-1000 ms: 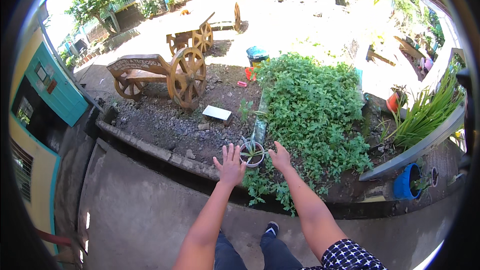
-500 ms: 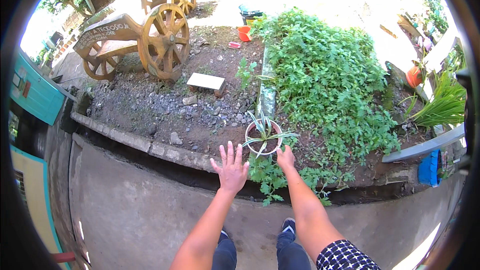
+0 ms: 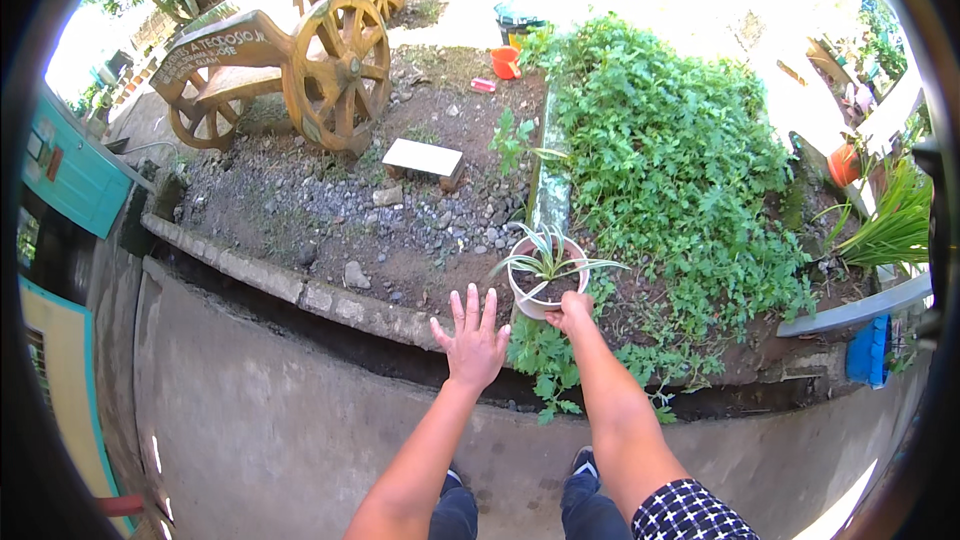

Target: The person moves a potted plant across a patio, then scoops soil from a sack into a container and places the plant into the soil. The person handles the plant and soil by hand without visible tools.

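A pale round flower pot (image 3: 528,303) holds dark soil and a small plant (image 3: 546,258) with long, striped green-and-white leaves. My right hand (image 3: 572,312) grips the pot's near right rim, with the fingers closed on it. To the left of the pot, my left hand (image 3: 472,342) is held out flat with its fingers spread. It is empty and apart from the pot. The pot is in front of the near end of a mossy concrete divider (image 3: 552,195); its underside is hidden.
Leafy green plants (image 3: 680,150) fill the bed on the right. A drainage gap (image 3: 380,352) runs between the walkway (image 3: 260,420) and the bed's concrete curb (image 3: 330,305). A wooden wheeled bench (image 3: 335,70), a small white-topped slab seat (image 3: 423,157), an orange pot (image 3: 505,63) and a blue container (image 3: 868,350) stand around.
The pot has tilted a little, showing more of its side, and my right hand now grips its rim more plainly. My left hand stays spread. The view has shifted slightly.
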A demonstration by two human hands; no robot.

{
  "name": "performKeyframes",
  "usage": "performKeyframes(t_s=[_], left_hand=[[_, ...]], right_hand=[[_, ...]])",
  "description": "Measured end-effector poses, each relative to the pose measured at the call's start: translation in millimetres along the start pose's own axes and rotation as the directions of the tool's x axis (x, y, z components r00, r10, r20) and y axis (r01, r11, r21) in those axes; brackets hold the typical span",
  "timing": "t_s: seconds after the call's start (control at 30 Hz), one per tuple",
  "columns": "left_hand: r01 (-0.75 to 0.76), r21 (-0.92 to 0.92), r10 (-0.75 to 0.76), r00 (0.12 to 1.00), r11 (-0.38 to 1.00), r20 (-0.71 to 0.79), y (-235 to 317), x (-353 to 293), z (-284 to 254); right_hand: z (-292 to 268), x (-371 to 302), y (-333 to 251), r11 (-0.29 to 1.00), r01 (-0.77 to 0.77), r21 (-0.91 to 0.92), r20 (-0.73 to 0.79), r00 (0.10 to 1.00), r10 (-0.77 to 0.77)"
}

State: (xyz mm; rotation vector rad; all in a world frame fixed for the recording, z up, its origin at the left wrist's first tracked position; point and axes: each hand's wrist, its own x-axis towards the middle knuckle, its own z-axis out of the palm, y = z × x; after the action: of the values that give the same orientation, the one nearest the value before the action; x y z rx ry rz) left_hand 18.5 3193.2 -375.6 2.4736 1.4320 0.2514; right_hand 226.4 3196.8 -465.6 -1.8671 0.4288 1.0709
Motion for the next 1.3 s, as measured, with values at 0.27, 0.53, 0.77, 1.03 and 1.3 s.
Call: performKeyframes(t_s=[0.27,0.53,0.77,1.03,1.3], left_hand=[[0.026,-0.145,-0.035,0.998,0.989,-0.060,39,-5,-107],[-0.087,-0.273,0.074,0.996,0.958,-0.054,109,-33,-262],[-0.296,-0.377,0.308,0.951,0.878,-0.028,191,-77,-315],[-0.449,-0.346,0.473,0.881,0.824,-0.018,293,-135,-317],[-0.577,-0.388,0.662,0.739,0.719,0.126,442,-260,-285]], right_hand=[[-44,-128,-63,0.973,0.062,0.225,0.062,0.995,-0.077],[-177,-319,-107,0.916,0.231,0.327,-0.046,0.972,-0.229],[-297,-415,-124,0.788,0.224,0.573,-0.101,0.974,-0.204],[-449,-453,-77,0.623,0.360,0.695,-0.318,0.930,-0.183],[-604,-493,56,0.419,0.515,0.748,-0.550,0.834,-0.044]])
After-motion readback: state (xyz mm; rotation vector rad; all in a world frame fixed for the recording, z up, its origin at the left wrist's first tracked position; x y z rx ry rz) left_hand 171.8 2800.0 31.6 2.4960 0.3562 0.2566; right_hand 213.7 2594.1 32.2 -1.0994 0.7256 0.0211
